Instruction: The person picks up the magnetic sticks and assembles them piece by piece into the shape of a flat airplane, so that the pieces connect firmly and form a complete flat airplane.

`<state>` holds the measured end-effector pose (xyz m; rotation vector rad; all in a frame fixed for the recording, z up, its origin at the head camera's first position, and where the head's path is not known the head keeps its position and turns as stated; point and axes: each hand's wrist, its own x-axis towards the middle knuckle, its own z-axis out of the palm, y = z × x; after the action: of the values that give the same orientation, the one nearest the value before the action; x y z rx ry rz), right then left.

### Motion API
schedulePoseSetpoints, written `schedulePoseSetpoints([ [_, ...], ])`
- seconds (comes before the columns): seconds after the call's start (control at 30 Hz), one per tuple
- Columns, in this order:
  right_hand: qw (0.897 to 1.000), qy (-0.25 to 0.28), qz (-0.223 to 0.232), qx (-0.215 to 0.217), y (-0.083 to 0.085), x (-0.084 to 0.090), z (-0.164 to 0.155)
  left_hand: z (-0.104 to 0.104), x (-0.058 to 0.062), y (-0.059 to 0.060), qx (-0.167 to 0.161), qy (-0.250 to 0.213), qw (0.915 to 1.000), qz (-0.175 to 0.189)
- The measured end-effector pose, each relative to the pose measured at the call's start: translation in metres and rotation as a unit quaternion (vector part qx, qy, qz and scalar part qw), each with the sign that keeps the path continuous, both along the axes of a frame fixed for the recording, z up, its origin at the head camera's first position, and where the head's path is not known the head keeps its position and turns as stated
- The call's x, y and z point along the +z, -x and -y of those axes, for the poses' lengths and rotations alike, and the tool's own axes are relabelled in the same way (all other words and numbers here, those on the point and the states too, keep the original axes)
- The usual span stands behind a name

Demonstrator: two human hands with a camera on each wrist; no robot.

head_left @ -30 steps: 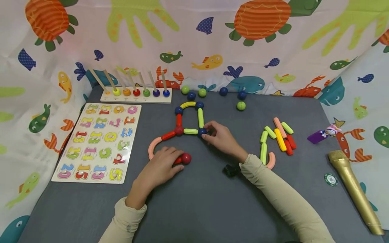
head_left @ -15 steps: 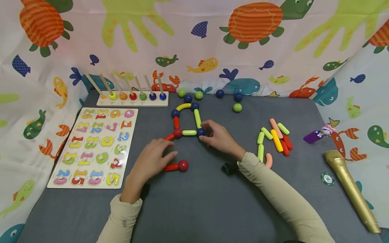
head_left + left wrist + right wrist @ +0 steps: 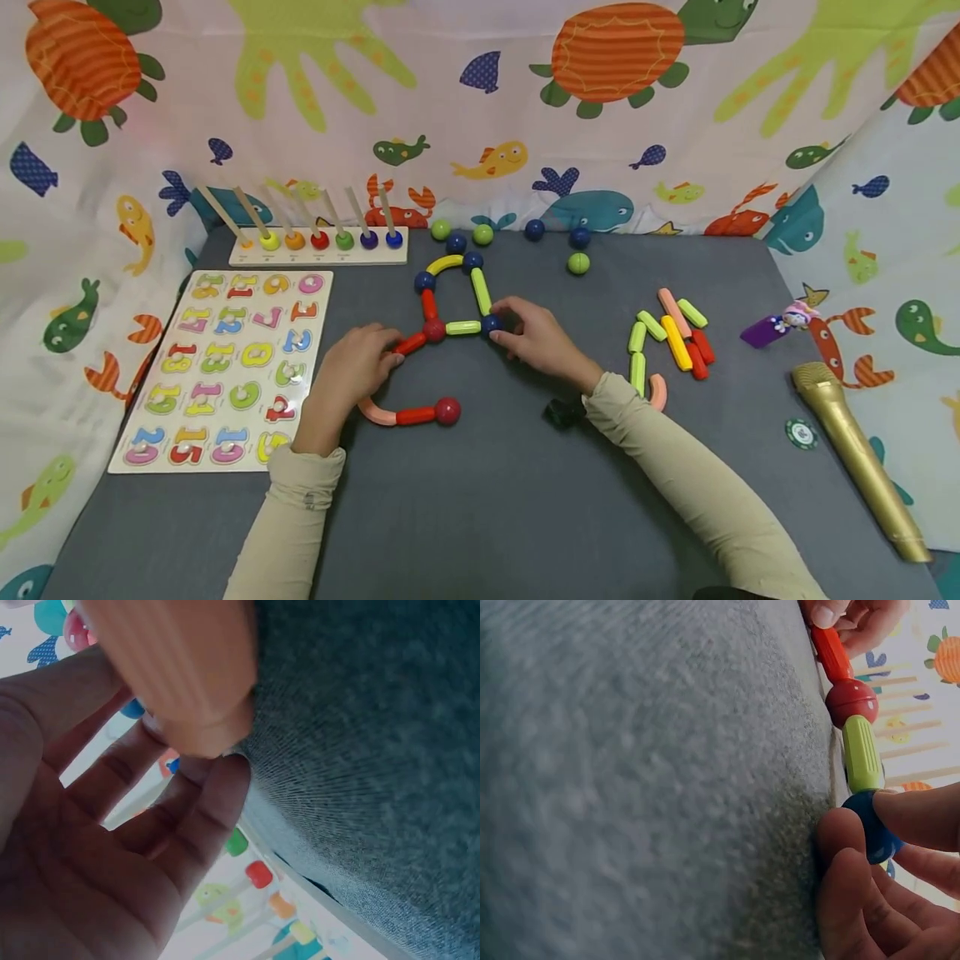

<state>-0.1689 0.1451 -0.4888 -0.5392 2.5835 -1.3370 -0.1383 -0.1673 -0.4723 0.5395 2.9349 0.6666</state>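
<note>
My left hand (image 3: 352, 367) pinches the left end of a red magnetic rod (image 3: 411, 343). Below that hand a curved pink rod (image 3: 375, 414) shows, partly hidden by it, then a second red rod (image 3: 416, 415) and a red ball (image 3: 447, 411). The pink rod (image 3: 180, 675) looms large before the fingers in the left wrist view. My right hand (image 3: 542, 337) holds a blue ball (image 3: 868, 825) between thumb and fingers. From this ball a green rod (image 3: 462, 328) runs to another red ball (image 3: 434, 331), part of a closed loop with a yellow arc (image 3: 446, 262) on top.
A wooden number puzzle board (image 3: 217, 375) lies left, with a peg stand (image 3: 322, 254) behind. Loose balls (image 3: 578, 263) sit at the back. Right are loose rods (image 3: 676, 342), a purple figure toy (image 3: 763, 332), a poker chip (image 3: 801, 433) and a gold microphone (image 3: 862, 458).
My left hand has moved from the lower red rod up to the upper red rod's left end, uncovering the lower part of the pink curve. My right hand stays at the blue ball.
</note>
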Motion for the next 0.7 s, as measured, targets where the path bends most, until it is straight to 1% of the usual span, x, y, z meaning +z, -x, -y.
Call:
schedulePoseSetpoints([
  [0.13,1.0,0.0,-0.002,0.01,0.001,0.002,-0.003,-0.001,-0.002,-0.001,0.004,-0.01,0.9999,-0.009],
  [0.27,1.0,-0.005,-0.002,0.023,0.001,0.002,-0.002,0.0,-0.005,-0.004,0.017,-0.016,0.9996,-0.013],
  [0.4,1.0,-0.016,0.003,0.022,-0.001,0.002,0.001,0.003,-0.006,-0.009,0.029,-0.031,0.9991,-0.006],
  [0.5,1.0,-0.023,0.006,0.02,-0.002,0.001,0.002,0.007,-0.006,-0.01,0.033,-0.038,0.9987,0.007],
  [0.57,0.999,-0.028,0.002,0.02,-0.003,0.002,0.001,0.009,-0.005,-0.01,0.035,-0.041,0.9984,0.015],
  [0.7,0.999,-0.037,-0.015,0.015,-0.002,0.005,-0.003,0.011,-0.002,-0.004,0.032,-0.054,0.9979,0.017],
])
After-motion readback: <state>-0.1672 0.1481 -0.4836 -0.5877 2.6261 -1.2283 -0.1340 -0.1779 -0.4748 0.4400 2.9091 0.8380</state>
